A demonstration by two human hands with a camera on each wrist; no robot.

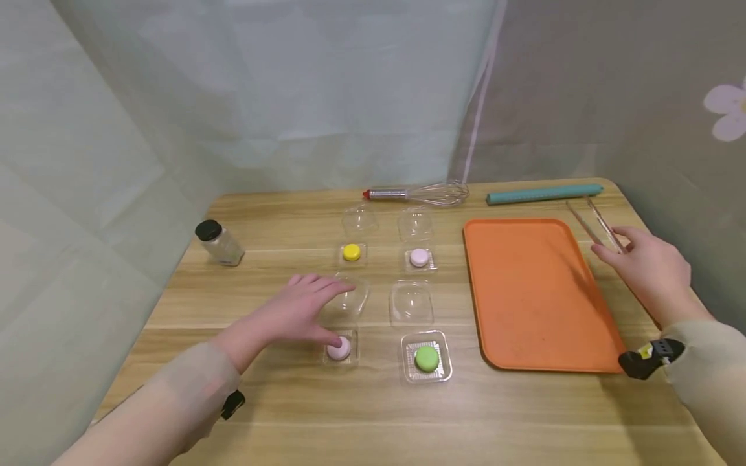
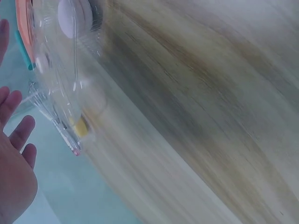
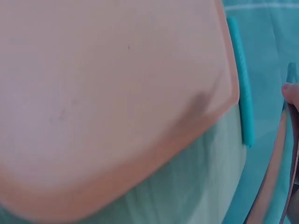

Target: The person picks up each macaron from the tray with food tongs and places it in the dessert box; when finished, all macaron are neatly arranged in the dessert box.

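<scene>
My left hand (image 1: 309, 307) hovers with spread fingers over the front left clear plastic box, whose raised lid (image 1: 357, 301) is partly behind the fingers. Inside that box sits a pale pink macaron (image 1: 340, 351), overlapped by the thumb tip in the head view. In the left wrist view the fingers (image 2: 21, 133) of this hand are spread and hold nothing. A green macaron (image 1: 427, 358) lies in the front right box (image 1: 445, 374). Beside the tray's right edge, my right hand (image 1: 655, 268) grips metal tongs (image 1: 606, 226) with their tips apart, pointing to the back.
Behind are two more opened boxes with a yellow macaron (image 1: 351, 252) and a pale pink macaron (image 1: 419, 257). An orange tray (image 1: 527, 291) lies on the right. A whisk (image 1: 419, 193) and teal rod (image 1: 544, 193) line the back edge. A black-capped jar (image 1: 220, 243) stands left.
</scene>
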